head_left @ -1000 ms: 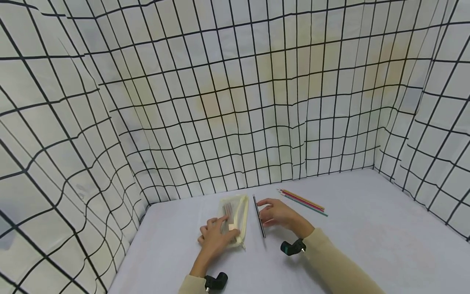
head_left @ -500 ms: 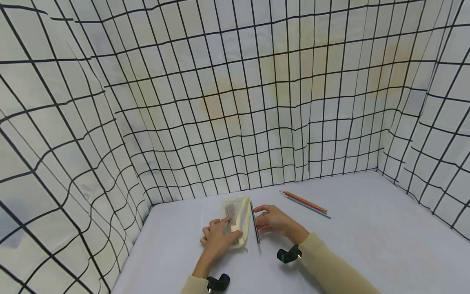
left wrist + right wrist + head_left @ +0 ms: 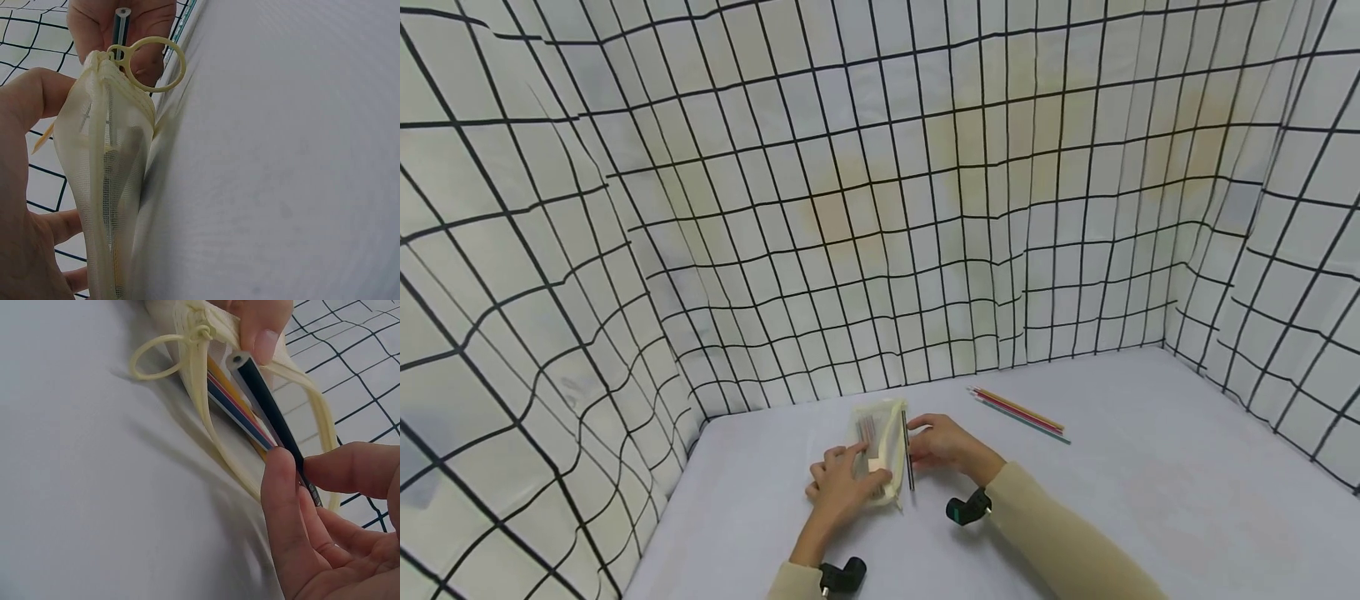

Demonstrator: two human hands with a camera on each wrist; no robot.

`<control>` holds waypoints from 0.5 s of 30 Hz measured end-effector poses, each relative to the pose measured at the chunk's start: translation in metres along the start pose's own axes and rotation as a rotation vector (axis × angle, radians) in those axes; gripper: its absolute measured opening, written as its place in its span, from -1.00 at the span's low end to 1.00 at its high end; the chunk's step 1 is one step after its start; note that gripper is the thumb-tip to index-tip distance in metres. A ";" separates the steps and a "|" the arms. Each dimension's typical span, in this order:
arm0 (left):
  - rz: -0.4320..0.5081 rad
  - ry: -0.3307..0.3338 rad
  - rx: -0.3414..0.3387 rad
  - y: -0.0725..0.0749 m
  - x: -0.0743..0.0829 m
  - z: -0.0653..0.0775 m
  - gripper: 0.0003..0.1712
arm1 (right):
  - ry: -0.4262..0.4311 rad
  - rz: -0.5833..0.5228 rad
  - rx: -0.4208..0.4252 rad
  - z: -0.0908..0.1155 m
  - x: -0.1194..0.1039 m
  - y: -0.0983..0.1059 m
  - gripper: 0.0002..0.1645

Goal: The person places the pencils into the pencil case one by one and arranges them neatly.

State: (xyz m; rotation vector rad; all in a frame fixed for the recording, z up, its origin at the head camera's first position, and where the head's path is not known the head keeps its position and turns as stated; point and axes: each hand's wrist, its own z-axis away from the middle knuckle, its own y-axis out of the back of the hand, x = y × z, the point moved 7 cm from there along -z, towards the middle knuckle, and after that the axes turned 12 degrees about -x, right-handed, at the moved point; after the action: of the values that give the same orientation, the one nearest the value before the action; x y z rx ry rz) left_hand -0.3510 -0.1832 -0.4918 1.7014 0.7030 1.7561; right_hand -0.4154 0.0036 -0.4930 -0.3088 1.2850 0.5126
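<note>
My left hand [image 3: 838, 483] grips a pale yellow mesh pencil case [image 3: 893, 435], holding it on edge with its zipped side towards the right hand. In the right wrist view the zip gapes, and several coloured pencils [image 3: 230, 400] show inside. My right hand [image 3: 951, 446] pinches a dark pencil [image 3: 265, 394] between thumb and fingers, right at that opening. The pencil's flat end is near the left thumb [image 3: 265, 340]. A round zip pull [image 3: 182, 65] dangles from the case's near end. How far the dark pencil sits inside the case is hard to tell.
Several loose pencils [image 3: 1018, 411], among them orange, red and teal ones, lie to the right, beyond the right hand. A white cloth [image 3: 1120, 483] covers the table. White walls with a black grid [image 3: 880, 250] close off the back and sides.
The right hand has moved left with the dark pencil, from a gap away to the case's opening edge. The left hand keeps its grip on the case.
</note>
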 end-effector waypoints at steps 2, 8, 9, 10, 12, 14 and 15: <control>0.000 -0.004 0.001 0.000 -0.001 0.000 -0.13 | -0.004 0.006 0.004 -0.003 0.000 -0.002 -0.37; -0.015 -0.032 0.010 0.003 0.001 0.002 -0.13 | 0.014 0.010 0.019 -0.010 -0.002 -0.009 -0.35; -0.016 -0.028 0.010 0.002 0.001 0.002 -0.12 | 0.020 0.015 0.022 -0.011 -0.002 -0.010 -0.34; -0.016 -0.025 0.007 0.002 0.000 0.001 -0.12 | 0.027 0.015 0.025 -0.012 -0.002 -0.012 -0.34; -0.010 -0.022 0.005 0.001 -0.001 0.000 -0.12 | 0.037 0.026 0.036 -0.013 -0.002 -0.015 -0.34; -0.002 -0.015 0.001 0.000 -0.003 -0.002 -0.13 | 0.045 0.031 0.048 -0.013 -0.003 -0.018 -0.35; 0.000 -0.008 -0.003 -0.001 -0.004 -0.003 -0.12 | 0.047 0.033 0.053 -0.013 -0.004 -0.019 -0.35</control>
State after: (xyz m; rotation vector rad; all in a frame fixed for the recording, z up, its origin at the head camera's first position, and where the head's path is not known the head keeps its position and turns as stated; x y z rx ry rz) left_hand -0.3536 -0.1854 -0.4960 1.7058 0.6968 1.7481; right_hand -0.4169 -0.0194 -0.4941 -0.2570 1.3490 0.5006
